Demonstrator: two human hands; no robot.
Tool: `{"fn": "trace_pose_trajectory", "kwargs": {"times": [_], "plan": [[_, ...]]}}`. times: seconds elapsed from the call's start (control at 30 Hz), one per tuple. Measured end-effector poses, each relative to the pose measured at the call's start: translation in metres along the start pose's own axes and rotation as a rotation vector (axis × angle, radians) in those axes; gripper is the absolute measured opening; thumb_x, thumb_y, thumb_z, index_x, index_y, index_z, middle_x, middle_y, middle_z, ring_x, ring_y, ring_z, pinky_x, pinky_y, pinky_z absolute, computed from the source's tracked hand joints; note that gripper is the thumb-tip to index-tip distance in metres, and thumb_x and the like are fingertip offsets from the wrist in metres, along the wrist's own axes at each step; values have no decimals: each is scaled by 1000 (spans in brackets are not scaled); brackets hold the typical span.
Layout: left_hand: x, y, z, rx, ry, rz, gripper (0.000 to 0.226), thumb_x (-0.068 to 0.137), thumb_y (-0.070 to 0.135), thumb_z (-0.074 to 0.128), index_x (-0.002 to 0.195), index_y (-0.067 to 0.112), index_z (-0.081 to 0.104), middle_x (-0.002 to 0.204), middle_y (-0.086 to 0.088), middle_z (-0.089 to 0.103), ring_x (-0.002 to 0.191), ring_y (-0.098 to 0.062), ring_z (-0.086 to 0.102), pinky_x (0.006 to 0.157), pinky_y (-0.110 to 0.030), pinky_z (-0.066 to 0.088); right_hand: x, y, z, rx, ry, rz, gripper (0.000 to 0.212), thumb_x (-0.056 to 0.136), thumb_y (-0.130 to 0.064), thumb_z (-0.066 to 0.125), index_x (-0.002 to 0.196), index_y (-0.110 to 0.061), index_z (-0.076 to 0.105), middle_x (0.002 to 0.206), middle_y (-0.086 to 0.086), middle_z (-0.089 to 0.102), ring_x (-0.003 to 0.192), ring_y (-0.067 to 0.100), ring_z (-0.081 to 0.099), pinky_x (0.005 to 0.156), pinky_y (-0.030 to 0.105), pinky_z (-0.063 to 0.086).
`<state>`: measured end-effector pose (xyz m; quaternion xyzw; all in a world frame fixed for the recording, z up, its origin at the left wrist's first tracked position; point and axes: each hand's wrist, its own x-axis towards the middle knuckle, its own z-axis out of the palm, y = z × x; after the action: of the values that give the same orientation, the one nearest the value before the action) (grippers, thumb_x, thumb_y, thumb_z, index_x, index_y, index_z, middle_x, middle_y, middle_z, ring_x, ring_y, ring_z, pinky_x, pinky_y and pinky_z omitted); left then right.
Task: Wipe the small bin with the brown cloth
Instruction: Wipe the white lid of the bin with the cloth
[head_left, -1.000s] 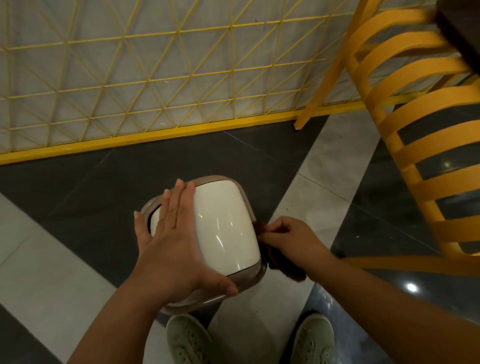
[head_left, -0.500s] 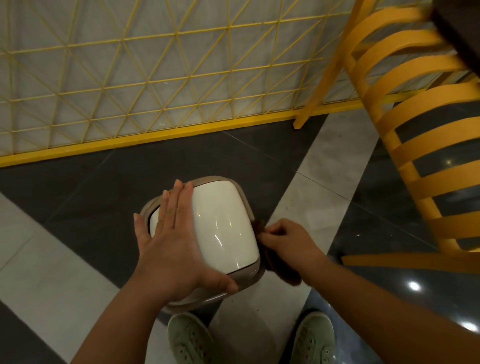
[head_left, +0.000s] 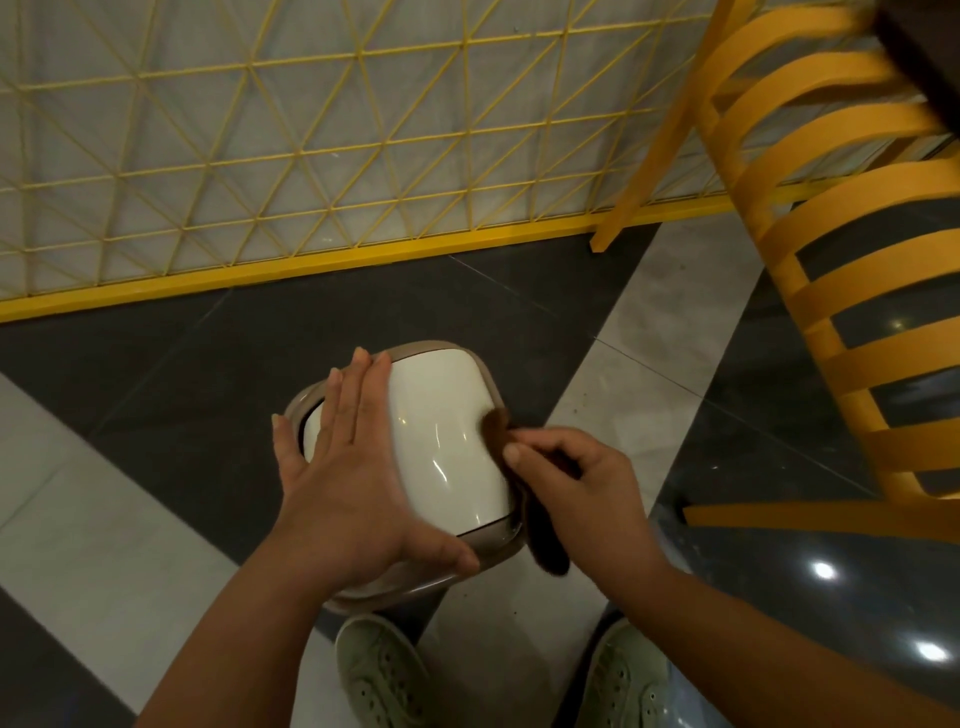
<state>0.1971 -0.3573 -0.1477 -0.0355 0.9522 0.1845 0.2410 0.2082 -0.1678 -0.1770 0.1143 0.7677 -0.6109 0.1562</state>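
Note:
The small bin (head_left: 447, 431) stands on the floor just in front of my feet, with a glossy white lid in a beige rim. My left hand (head_left: 348, 467) lies flat on the lid's left side, fingers straight, thumb against the near rim. My right hand (head_left: 576, 483) pinches the brown cloth (head_left: 496, 428) at the bin's right edge. The cloth's upper end lies on the lid's right side. Its lower end hangs down beside the bin's near right corner.
A yellow slatted chair (head_left: 857, 291) stands to the right, one leg near the yellow wire fence (head_left: 291, 171) that runs along the back. My two shoes (head_left: 379, 670) are on the dark and light tiled floor below the bin.
My right hand has lifted the cloth from the bin's right side up onto the right edge of the lid. My left hand stays flat on the lid.

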Motion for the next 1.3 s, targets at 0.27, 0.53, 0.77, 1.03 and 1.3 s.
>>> {"fn": "trace_pose_trajectory", "kwargs": {"times": [0.27, 0.53, 0.77, 1.03, 1.3], "plan": [[-1, 1, -2, -21, 3, -3, 164, 29, 77, 77, 137, 37, -41, 150, 17, -39, 137, -6, -34, 109, -52, -25, 75, 6, 24, -240, 97, -38, 9, 91, -29, 61, 91, -31, 69, 95, -12, 64, 88, 1, 58, 87, 23, 49], [1, -3, 1, -18, -8, 17, 163, 29, 80, 74, 134, 38, -44, 149, 18, -40, 131, -3, -37, 111, -54, -23, -7, 30, -1, -130, 40, 16, 14, 91, -21, 60, 89, -33, 67, 89, -12, 68, 86, 1, 63, 82, 17, 51], [1, -2, 2, -21, 6, 0, 164, 30, 78, 76, 136, 36, -42, 148, 18, -40, 132, -3, -37, 111, -54, -23, 99, 9, 31, -335, 111, -42, 11, 92, -29, 60, 99, -29, 69, 99, -9, 64, 87, 3, 59, 85, 27, 52], [0, -1, 2, -19, 39, -8, 163, 29, 81, 74, 135, 36, -42, 150, 16, -38, 135, -6, -35, 112, -55, -22, 14, 34, -11, -411, -51, -38, 15, 90, -22, 63, 84, -36, 65, 83, -18, 63, 83, -4, 59, 77, 12, 43], [2, 13, 6, -47, 183, -94, 158, 25, 92, 59, 144, 34, -28, 158, 13, -23, 147, -13, -18, 114, -61, -14, -11, 41, -20, 242, 5, 647, 29, 94, -30, 55, 101, -4, 66, 84, 22, 72, 67, 32, 68, 54, 31, 51]]}}
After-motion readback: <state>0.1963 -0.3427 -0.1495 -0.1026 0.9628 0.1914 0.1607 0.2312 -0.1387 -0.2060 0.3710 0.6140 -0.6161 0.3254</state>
